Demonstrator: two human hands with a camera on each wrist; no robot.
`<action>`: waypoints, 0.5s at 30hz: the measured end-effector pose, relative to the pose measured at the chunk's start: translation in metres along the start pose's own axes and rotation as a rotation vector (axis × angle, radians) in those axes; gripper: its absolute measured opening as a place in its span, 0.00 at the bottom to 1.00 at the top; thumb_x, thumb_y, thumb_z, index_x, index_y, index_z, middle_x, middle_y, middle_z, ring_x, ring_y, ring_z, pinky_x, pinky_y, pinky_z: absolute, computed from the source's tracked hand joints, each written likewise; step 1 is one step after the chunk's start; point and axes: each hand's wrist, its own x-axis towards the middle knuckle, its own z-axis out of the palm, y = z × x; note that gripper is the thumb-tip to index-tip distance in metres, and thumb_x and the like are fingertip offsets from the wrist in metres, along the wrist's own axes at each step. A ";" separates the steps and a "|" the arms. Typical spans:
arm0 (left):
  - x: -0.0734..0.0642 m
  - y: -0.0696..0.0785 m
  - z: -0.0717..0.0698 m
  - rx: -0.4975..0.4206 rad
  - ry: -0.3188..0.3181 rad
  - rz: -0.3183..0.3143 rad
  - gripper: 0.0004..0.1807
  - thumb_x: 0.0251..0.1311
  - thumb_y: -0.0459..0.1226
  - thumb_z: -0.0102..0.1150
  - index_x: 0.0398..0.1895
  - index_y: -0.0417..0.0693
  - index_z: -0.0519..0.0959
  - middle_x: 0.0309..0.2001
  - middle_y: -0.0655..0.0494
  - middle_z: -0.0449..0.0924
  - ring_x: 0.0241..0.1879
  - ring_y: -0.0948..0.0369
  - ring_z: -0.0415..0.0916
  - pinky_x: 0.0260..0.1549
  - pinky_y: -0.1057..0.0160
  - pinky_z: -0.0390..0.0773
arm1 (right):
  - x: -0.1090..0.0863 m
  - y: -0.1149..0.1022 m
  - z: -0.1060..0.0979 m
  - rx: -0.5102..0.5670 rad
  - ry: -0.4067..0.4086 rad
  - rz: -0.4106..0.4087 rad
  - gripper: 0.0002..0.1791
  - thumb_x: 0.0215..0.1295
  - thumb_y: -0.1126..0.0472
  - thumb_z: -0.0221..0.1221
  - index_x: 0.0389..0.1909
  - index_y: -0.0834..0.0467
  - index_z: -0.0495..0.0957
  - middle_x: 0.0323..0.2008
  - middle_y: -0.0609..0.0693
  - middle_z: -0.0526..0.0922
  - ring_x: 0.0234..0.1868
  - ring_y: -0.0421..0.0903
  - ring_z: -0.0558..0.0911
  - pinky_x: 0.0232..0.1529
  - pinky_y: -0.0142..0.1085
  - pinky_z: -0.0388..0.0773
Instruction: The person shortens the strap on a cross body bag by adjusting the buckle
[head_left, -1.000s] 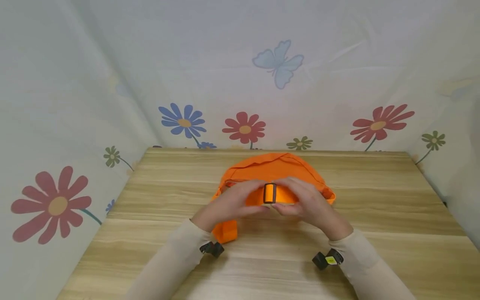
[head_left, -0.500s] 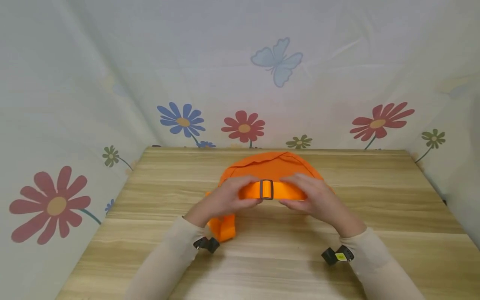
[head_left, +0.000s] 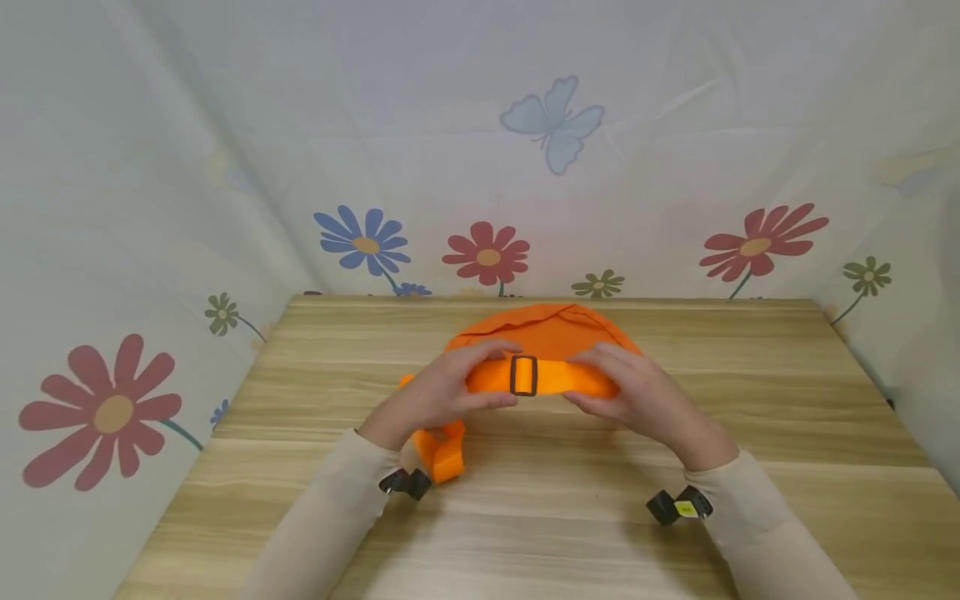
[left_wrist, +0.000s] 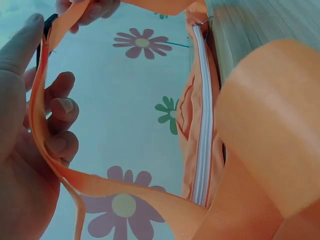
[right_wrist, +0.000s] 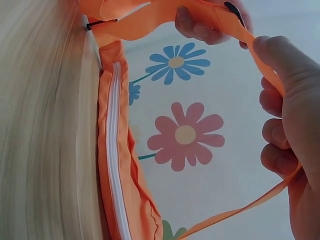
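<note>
An orange waist bag [head_left: 558, 333] lies on the table, its white zipper [left_wrist: 204, 120] showing in both wrist views. Its orange strap [head_left: 557, 377] is raised in front of it in an arc. A dark slider buckle [head_left: 513, 377] sits on the strap between the two hands. My left hand [head_left: 438, 392] grips the strap on the buckle's left, thumb below and fingers above. To the right of the buckle, my right hand [head_left: 652, 400] holds the strap between thumb and fingers. A loose strap end [head_left: 447, 458] hangs down by my left wrist.
The bag rests on a wood-grain table [head_left: 555, 517]. Behind and beside it stands a pale curtain [head_left: 420, 125] printed with flowers and a butterfly. A black camera is strapped to each wrist.
My hands have moved apart, showing more strap. The buckle has shifted left and slightly up with the left hand. The loose strap end has swung slightly left.
</note>
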 end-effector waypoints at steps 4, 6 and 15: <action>0.003 0.004 -0.003 0.008 0.037 0.053 0.33 0.65 0.45 0.77 0.71 0.53 0.77 0.63 0.54 0.83 0.60 0.53 0.80 0.66 0.46 0.82 | 0.003 -0.002 -0.001 0.016 0.026 0.015 0.31 0.75 0.33 0.57 0.52 0.58 0.85 0.44 0.49 0.88 0.41 0.43 0.83 0.47 0.26 0.82; 0.004 0.006 -0.004 0.006 0.050 0.076 0.32 0.64 0.44 0.77 0.70 0.52 0.77 0.62 0.55 0.84 0.58 0.54 0.80 0.64 0.48 0.83 | 0.004 -0.003 -0.002 0.032 0.038 0.017 0.31 0.75 0.33 0.57 0.52 0.59 0.85 0.44 0.49 0.88 0.40 0.43 0.83 0.48 0.22 0.80; 0.004 0.011 -0.004 -0.055 0.077 0.088 0.35 0.63 0.42 0.79 0.71 0.50 0.76 0.65 0.53 0.82 0.58 0.55 0.81 0.63 0.51 0.85 | 0.009 -0.005 -0.002 0.073 0.075 0.025 0.32 0.76 0.33 0.56 0.51 0.60 0.85 0.44 0.50 0.88 0.39 0.44 0.82 0.47 0.19 0.77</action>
